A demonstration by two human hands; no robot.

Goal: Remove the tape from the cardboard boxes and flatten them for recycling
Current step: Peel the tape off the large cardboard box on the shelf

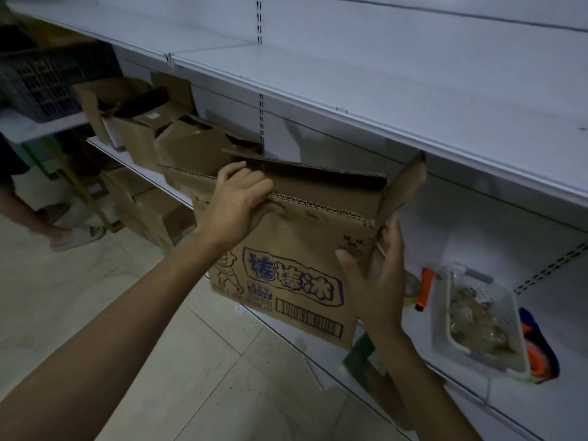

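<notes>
Left grip (241, 202) curls over a top flap of the cardboard box (286, 249)
Right grip (375, 275) wide, straight fingers pressing its right corner, white shelf (381, 100) behind

The white lower shelf (547, 405) carries a white plastic basket (440, 326) with an orange tool (425, 289) lying just beside it, and open cardboard boxes (178, 144) farther to the left. More boxes (149, 214) stand on the tiled floor (95, 281) underneath.

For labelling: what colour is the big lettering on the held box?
Dark blue lettering on the brown box; head view.
</notes>
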